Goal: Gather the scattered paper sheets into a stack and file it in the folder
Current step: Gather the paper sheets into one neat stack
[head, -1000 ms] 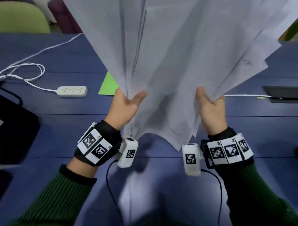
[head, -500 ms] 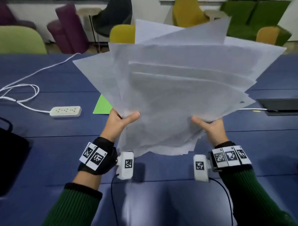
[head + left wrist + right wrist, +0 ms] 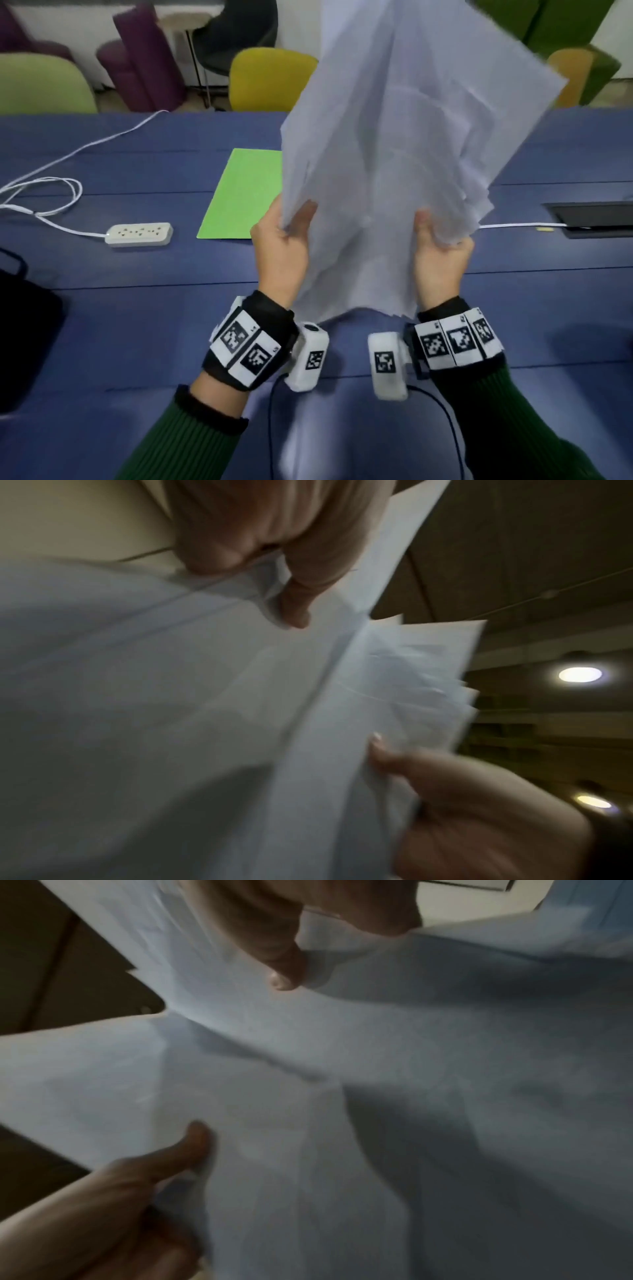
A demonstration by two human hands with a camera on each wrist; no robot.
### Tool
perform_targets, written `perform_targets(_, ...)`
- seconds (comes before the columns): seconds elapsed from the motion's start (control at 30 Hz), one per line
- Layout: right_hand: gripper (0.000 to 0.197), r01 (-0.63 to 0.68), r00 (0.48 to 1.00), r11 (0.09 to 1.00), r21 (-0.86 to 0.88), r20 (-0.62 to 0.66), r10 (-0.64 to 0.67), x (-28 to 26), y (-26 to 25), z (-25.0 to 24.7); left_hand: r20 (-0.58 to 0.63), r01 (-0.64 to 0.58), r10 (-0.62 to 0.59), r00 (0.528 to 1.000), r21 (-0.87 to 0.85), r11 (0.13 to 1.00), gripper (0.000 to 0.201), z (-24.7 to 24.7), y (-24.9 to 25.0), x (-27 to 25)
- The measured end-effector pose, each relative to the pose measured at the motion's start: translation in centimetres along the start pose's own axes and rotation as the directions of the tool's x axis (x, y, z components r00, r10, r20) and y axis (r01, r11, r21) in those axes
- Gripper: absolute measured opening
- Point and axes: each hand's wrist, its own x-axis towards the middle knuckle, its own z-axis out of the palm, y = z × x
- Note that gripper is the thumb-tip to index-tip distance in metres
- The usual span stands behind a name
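A loose sheaf of white paper sheets [image 3: 387,164] stands upright above the blue table [image 3: 137,308], its edges uneven and fanned at the top right. My left hand [image 3: 291,226] grips the sheaf's lower left edge, thumb in front and fingers behind. My right hand [image 3: 440,240] grips the lower right edge the same way. The left wrist view shows my left hand [image 3: 287,593] pinching the paper [image 3: 171,723]. In the right wrist view my right hand [image 3: 284,969] is clamped on the sheets [image 3: 377,1096]. A green folder [image 3: 243,195] lies flat behind my left hand, partly hidden by the sheaf.
A white power strip [image 3: 138,234] with its cable lies at the left. A black bag [image 3: 24,335] sits at the left edge. A black flat panel [image 3: 596,217] is at the right, with a white cable running to it. Coloured chairs stand beyond the far edge.
The sheaf, spread wide and fanned half a second ago, is now drawn narrower and more upright. My hands have come closer together, and more of the green folder shows.
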Motion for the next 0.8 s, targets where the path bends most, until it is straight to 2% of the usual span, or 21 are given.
perform_targets(0.07, 0.015, 0.011, 0.999, 1.000, -0.013, 0.046, -0.010, -1.1, -0.5, 0.4, 0.028, -0.071, 0.069, 0.997, 0.074, 0.995, 0.022, 0.6, 0.5, -1.3)
perform_targets(0.17, 0.019, 0.020, 0.991, 0.998, -0.065, 0.130, -0.011, -2.1, -0.5, -0.3, 0.064, -0.104, 0.099, 0.993, 0.070, 0.992, 0.036, 0.2, 0.2, -2.2)
perform_targets(0.23, 0.017, 0.002, 0.983, 0.994, -0.112, 0.184, 0.019, -1.6, -0.3, -1.6, 0.052, -0.056, 0.055, 0.997, 0.023, 0.998, 0.043, -0.9, -0.4, -1.7)
perform_targets(0.3, 0.021, -0.036, 0.963, 0.989, -0.145, 0.259, 0.073, 0.0, 0.0, -3.3, 0.092, 0.018, -0.017, 0.996, -0.005, 1.000, 0.047, -2.2, -0.2, -0.7)
perform_targets(0.37, 0.019, -0.053, 0.938, 0.984, -0.170, 0.330, 0.108, 1.5, 0.2, -4.6, 0.159, 0.051, -0.055, 0.986, 0.034, 0.998, 0.041, -3.1, -0.1, 0.6)
perform_targets(0.43, 0.013, -0.075, 0.923, 0.985, -0.158, 0.363, 0.129, 2.4, 0.5, -5.1, 0.150, 0.082, -0.080, 0.986, -0.008, 0.997, 0.040, -3.7, -0.1, 1.5)
perform_targets(0.47, 0.020, -0.084, 0.911, 0.988, -0.132, 0.391, 0.130, 2.6, 0.8, -5.1, 0.125, 0.102, -0.094, 0.988, -0.061, 0.993, 0.040, -3.7, -0.1, 1.7)
perform_targets(0.53, 0.048, -0.081, 0.902, 0.990, -0.113, 0.415, 0.121, 2.5, 1.3, -4.6, 0.107, 0.135, -0.123, 0.987, -0.116, 0.984, 0.060, -3.7, -0.2, 2.1)
perform_targets(0.6, 0.078, -0.111, 0.917, 0.992, -0.063, 0.378, 0.127, 2.4, 1.6, -4.3, 0.122, 0.134, -0.120, 0.985, -0.111, 0.985, 0.074, -3.7, -0.1, 2.2)
perform_targets(0.63, 0.083, -0.144, 0.918, 0.989, -0.028, 0.371, 0.144, 2.4, 1.8, -4.2, 0.117, 0.135, -0.121, 0.986, -0.115, 0.984, 0.078, -3.8, -0.2, 2.4)
perform_targets(0.73, 0.068, -0.189, 0.914, 0.982, 0.024, 0.370, 0.166, 2.5, 2.1, -3.9, 0.088, 0.125, -0.111, 0.990, -0.171, 0.977, 0.093, -4.2, -0.5, 2.9)
perform_targets(0.8, 0.078, -0.174, 0.927, 0.983, 0.067, 0.348, 0.140, 2.5, 1.8, -3.6, 0.091, 0.123, -0.108, 0.990, -0.184, 0.975, 0.094, -4.1, -0.1, 2.7)
